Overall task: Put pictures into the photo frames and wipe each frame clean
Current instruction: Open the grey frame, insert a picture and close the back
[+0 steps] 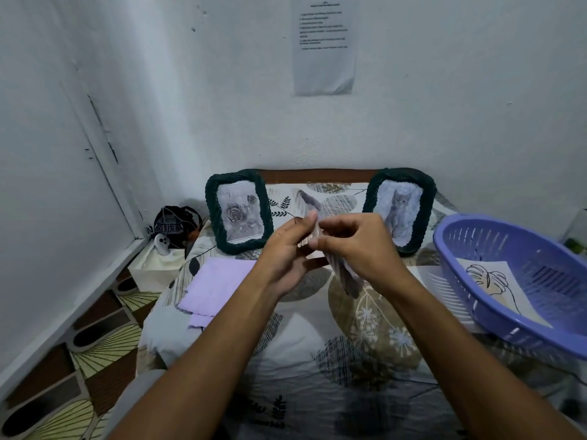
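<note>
While both arms reach out over a leaf-patterned bedsheet (317,338), a person works a thin picture between the hands at the middle of the bed. At far left, patterned floor tiles (95,354) run along the white wall, and a dark bag (176,225) sits in the corner with a small white object (162,243) just beside it. Next comes a folded lilac cloth (213,285), lying flat on the sheet near the left forearm. Behind it, a dark green woven frame (239,211) leans upright at the head of the bed, showing a grey rose picture. The left hand (286,252) is held palm-in, fingers nearly straight, its fingertips touching the edge of the picture (344,277). The right hand (355,246) pinches that same picture with curled fingers and thumb; the sheet is blurred and seen almost edge-on, so its image cannot be made out. A printed notice (324,46) hangs on the wall above. Behind the right hand, a second dark green frame (399,208) stands upright with a grey kitten picture. At far right, a purple slotted basket (495,300) rests on the bed, tilted, holding a leaf line drawing (490,281).
</note>
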Available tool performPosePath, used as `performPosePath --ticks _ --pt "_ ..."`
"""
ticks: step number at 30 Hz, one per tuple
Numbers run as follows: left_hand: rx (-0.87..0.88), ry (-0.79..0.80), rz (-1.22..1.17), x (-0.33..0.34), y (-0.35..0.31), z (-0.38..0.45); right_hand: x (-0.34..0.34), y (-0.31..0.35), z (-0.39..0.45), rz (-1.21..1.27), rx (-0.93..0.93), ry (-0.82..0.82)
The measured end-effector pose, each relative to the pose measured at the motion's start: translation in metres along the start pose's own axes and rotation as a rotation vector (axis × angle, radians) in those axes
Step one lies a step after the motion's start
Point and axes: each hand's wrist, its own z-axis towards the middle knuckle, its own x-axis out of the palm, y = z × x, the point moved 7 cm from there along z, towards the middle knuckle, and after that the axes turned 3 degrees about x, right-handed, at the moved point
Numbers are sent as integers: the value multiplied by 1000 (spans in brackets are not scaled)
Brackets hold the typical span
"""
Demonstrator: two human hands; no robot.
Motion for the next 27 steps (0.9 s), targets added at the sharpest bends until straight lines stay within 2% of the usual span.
performPosePath --ticks 2,5,7,8,9,11,12,14,17,19,22,27 --pt "-63 35 -146 -7 8 2 -1 -2 4 -81 -6 -13" --pt "-77 138 -374 -14 13 2 -18 -16 12 -188 12 -122" --pt "-59 226 -450 -16 13 -1 -31 -37 16 -232 109 -154" --pt "-65 254 -455 -18 15 -2 -34 -54 16 -197 218 -126" --pt "-80 260 -443 -21 20 -2 -33 -73 13 -97 370 -75" --pt "-129 243 -422 -29 30 -1 -19 -106 2 270 666 20" --pt "-153 218 -412 -33 36 1 -11 -117 -4 450 753 37" --pt "-197 144 -376 -41 47 4 -5 -131 -8 611 807 -5" --pt "-248 -91 -236 -63 59 10 -6 -141 -9 586 781 -114" --pt "-300 -194 -41 -76 60 12 -8 -146 -6 555 770 -155" --pt "-363 -252 227 -85 54 13 -9 -155 -2 485 766 -182" --pt "-419 -289 327 -90 54 22 -9 -175 7 290 784 -178"
